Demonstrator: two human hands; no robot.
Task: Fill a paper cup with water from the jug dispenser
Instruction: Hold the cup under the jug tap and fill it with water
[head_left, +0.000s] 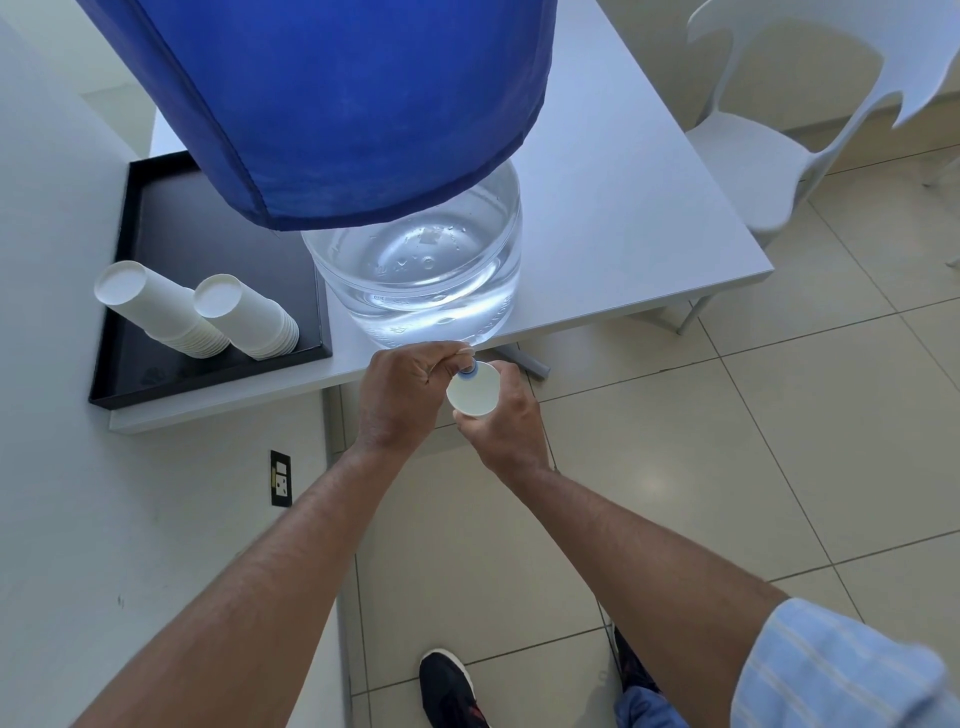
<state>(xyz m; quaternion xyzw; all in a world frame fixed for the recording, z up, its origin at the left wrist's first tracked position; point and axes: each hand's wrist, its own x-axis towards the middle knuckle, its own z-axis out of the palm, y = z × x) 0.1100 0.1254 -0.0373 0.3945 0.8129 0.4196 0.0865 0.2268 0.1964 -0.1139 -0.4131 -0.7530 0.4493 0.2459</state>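
A clear water jug (426, 275) stands at the front edge of the white table (623, 208), its upper part under a blue fabric cover (332, 104). A small blue-and-white tap (467, 370) sticks out at the jug's base, past the table edge. My left hand (402, 395) is closed on the tap, fingers pinching its lever. My right hand (504, 421) grips a white paper cup (474, 394) just under the tap, mouth up. I cannot tell whether water is flowing or how much is in the cup.
A black tray (156, 218) on the table's left holds two leaning stacks of upturned paper cups (171, 312). A white wall with a socket (281, 478) is on the left. A white chair (769, 150) stands at the right on the tiled floor. My shoes show below.
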